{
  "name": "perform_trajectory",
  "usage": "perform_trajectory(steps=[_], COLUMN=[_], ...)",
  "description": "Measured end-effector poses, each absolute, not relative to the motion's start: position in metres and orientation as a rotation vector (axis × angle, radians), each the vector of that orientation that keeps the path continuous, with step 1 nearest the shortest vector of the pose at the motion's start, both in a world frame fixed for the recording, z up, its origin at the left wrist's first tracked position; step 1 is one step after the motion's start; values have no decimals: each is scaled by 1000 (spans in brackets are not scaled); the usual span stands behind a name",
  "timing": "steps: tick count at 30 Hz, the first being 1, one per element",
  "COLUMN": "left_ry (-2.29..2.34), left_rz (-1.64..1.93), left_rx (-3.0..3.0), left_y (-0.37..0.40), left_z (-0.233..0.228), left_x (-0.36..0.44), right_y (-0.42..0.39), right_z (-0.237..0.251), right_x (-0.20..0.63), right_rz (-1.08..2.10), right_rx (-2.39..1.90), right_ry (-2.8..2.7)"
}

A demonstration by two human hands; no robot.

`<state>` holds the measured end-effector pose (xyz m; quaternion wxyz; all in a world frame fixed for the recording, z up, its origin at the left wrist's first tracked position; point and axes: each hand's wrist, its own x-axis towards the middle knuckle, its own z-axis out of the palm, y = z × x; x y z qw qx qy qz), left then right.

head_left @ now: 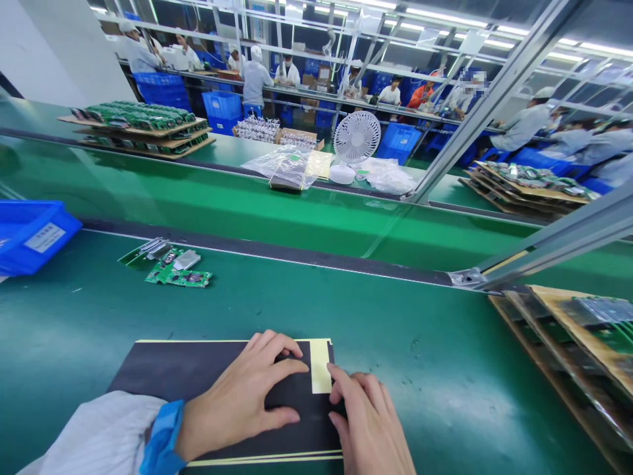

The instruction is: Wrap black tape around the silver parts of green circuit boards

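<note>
A stack of black sheets point(188, 369) with pale yellow edges lies on the green work surface in front of me. Near its right end, a pale yellow strip point(320, 369) shows on top. My left hand point(247, 389) rests across the black top sheet, its fingers spread and thumb apart, fingertips just left of the strip. At the right edge of the stack is my right hand point(368, 415). Its index fingertip touches the strip's right side, and the thumb sits lower, apart from it. The other fingers are bent. A blue wristband point(165, 432) circles my left wrist.
Several green circuit boards point(180, 267) lie beyond the stack. A blue bin point(37, 237) stands at left, and layered boards on cardboard point(583, 330) at right. Past a clear partition are a white fan point(357, 136), stacked boards point(136, 119) and people at benches.
</note>
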<state>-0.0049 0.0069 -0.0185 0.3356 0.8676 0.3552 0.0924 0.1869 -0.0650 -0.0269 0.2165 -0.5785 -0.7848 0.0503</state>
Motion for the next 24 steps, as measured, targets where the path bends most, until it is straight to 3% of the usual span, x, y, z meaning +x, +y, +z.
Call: perform_trajectory(steps=[24], left_ry=[930], left_rz=[246], left_rx=[2241], left_y=[6], left_z=[-17], left_x=[-4], right_y=[-65], right_z=[-20], right_x=[179], right_rz=[178], right_rx=[-1627], right_ry=[-2146])
